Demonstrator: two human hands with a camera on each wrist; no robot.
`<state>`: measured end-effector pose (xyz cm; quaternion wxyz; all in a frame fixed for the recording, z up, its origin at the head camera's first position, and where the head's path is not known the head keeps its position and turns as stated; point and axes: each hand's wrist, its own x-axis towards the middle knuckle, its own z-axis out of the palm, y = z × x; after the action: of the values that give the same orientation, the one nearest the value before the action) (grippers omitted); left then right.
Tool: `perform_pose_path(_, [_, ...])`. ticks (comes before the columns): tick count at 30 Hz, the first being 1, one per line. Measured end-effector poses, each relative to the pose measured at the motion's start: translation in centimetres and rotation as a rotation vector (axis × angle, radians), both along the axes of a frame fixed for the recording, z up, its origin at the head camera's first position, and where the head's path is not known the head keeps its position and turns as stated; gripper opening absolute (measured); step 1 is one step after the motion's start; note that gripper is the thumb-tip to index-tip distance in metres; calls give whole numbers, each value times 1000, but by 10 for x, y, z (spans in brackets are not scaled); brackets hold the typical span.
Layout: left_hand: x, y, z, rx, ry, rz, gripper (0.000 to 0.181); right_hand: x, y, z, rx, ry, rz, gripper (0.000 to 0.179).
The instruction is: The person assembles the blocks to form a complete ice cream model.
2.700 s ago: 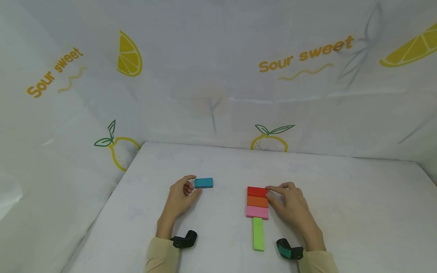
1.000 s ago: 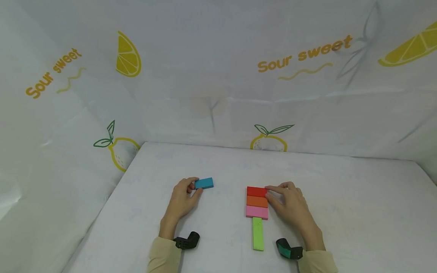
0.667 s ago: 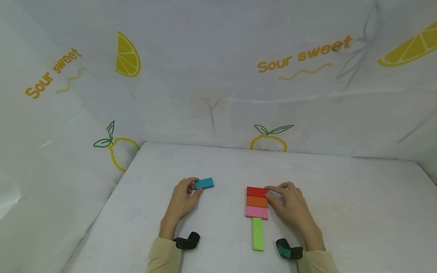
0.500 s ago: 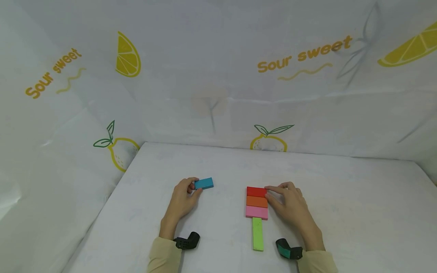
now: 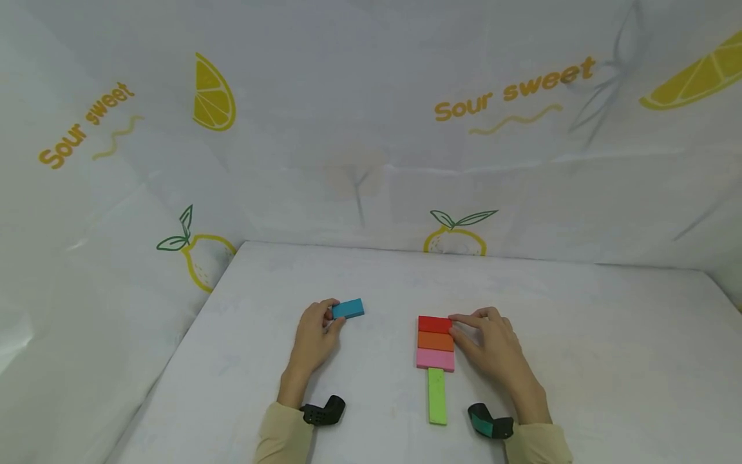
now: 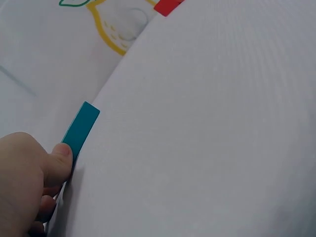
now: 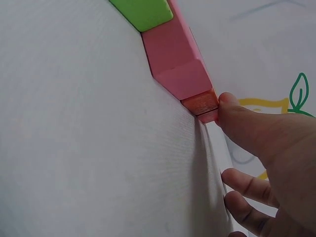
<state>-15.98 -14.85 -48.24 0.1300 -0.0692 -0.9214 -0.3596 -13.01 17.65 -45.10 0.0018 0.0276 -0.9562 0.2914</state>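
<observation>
My left hand (image 5: 315, 332) pinches the left end of a blue block (image 5: 349, 309) between thumb and fingers. In the left wrist view the thumb lies on the near face of the same blue block (image 6: 81, 127), with a shadow beneath. My right hand (image 5: 493, 341) holds the right end of a red block (image 5: 433, 323) with index finger and thumb. Side by side below the red block lie an orange block (image 5: 435, 341) and a pink block (image 5: 435, 359). A light green block (image 5: 437, 396) runs lengthwise toward me from the pink one's middle.
White cloth covers the table (image 5: 371, 393). Behind it rises a white sheet (image 5: 324, 129) printed with lemons and lettering. A black band device sits at each wrist. The blue block is left of the colored row, with bare cloth between.
My left hand has closed on the blue block, tilted its right end away from me and shifted it slightly right and away. The right hand keeps its place at the red block.
</observation>
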Motion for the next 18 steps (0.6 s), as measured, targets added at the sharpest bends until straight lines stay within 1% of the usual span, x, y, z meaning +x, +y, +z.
perform_pose_path(7, [-2,10,-6,-78,74,23,31,-1,1,-1,5,-9,-1,37])
perform_pose_path(10, [-2,12,-7,-72,77,29,31,-2,1,-2,13,-9,-2,37])
perform_pose_path(18, [-4,15,-4,-43,47,28,31,-2,1,-1,12,-4,2,37])
